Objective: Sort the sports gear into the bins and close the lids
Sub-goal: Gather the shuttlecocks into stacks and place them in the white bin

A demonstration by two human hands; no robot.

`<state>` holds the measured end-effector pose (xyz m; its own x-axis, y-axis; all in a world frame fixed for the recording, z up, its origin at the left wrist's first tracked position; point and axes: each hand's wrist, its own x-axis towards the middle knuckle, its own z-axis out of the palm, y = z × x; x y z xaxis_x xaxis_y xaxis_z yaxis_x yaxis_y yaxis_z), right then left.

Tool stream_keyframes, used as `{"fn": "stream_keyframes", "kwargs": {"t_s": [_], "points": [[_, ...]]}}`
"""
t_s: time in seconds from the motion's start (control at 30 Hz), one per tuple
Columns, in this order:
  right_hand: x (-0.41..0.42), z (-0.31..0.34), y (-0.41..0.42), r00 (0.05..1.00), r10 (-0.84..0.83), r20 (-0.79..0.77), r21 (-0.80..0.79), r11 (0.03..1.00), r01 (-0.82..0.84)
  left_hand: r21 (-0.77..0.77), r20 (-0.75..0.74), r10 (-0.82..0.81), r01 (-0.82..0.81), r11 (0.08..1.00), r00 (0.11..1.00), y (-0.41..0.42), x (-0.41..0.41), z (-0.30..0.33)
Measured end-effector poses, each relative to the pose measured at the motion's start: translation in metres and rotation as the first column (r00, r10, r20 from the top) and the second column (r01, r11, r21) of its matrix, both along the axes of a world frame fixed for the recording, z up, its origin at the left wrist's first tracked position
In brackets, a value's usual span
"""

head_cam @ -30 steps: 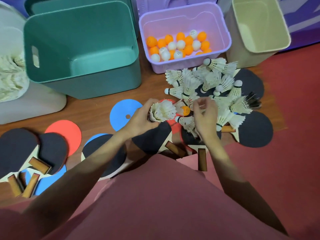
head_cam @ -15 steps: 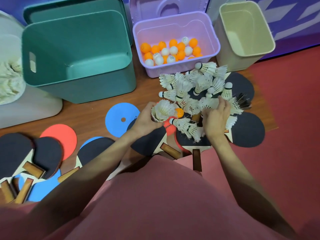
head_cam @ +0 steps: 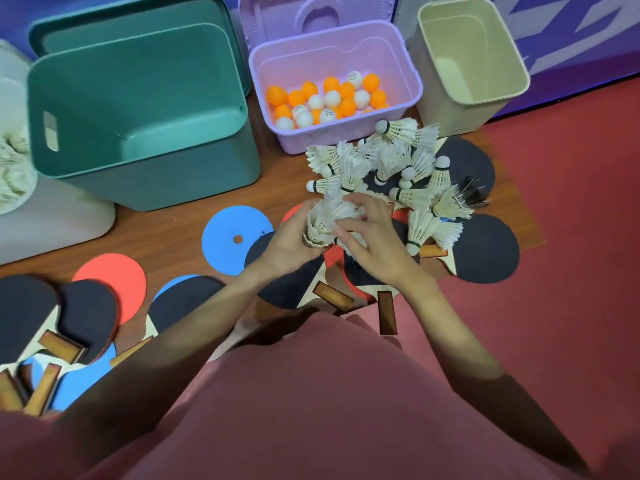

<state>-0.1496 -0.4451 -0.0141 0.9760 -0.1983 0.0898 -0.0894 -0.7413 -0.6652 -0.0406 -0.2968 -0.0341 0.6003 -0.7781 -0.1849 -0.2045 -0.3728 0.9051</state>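
Two hands meet over a nested stack of shuttlecocks. The left hand cups it from below with fingers curled round the skirts, and the right hand pinches at its near end, probably seating one more into the cluster so several can travel in one trip. The feathers look stiff yet frayed, cone-shaped, each tipped by a rounded cork banded in dark tape.

Behind the hands, the loose shuttlecock pile sprawls over black-rubber table tennis paddles on the wooden floor, so the paddles cannot be lifted cleanly until the feathers are off them. More paddles with tan wooden handles overlap at the near left, among flat blue and red foam discs.

The lilac bin holds smooth orange and white ping-pong balls, with its lid propped behind. The teal bin and beige bin, both glossy plastic, show nothing inside. A white bin at the far left already holds shuttlecocks, so I judge the stack is headed there.
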Motion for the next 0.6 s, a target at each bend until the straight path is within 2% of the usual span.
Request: {"fn": "stream_keyframes", "kwargs": {"t_s": [0.1, 0.23, 0.37, 0.47, 0.53, 0.6], "points": [[-0.004, 0.005, -0.003, 1.0, 0.014, -0.013, 0.127, 0.992, -0.012, -0.016, -0.014, 0.012, -0.012, 1.0, 1.0, 0.006, -0.002, -0.001], [-0.012, -0.001, -0.004, 0.999, 0.042, 0.012, 0.12, 0.992, -0.043, 0.0, -0.011, 0.006, -0.006, 1.0, 1.0, 0.011, -0.003, -0.002], [-0.015, -0.001, 0.006, 1.0, -0.008, 0.029, 0.28, 0.96, 0.0, -0.004, -0.024, -0.006, 0.006, 1.0, 1.0, 0.014, -0.008, -0.005], [-0.018, -0.001, 0.008, 0.95, -0.3, 0.083, 0.351, 0.901, 0.254, 0.016, -0.053, 0.078, -0.077, 0.997, 0.996, 0.018, -0.01, -0.005], [-0.023, -0.002, 0.006, 0.831, -0.548, 0.098, 0.361, 0.798, 0.483, 0.032, -0.068, 0.141, -0.139, 0.99, 0.988, 0.023, -0.011, -0.007], [-0.029, -0.003, 0.003, 0.68, -0.732, 0.034, 0.374, 0.64, 0.671, 0.043, -0.069, 0.179, -0.176, 0.983, 0.981, 0.029, -0.011, -0.01]]}}
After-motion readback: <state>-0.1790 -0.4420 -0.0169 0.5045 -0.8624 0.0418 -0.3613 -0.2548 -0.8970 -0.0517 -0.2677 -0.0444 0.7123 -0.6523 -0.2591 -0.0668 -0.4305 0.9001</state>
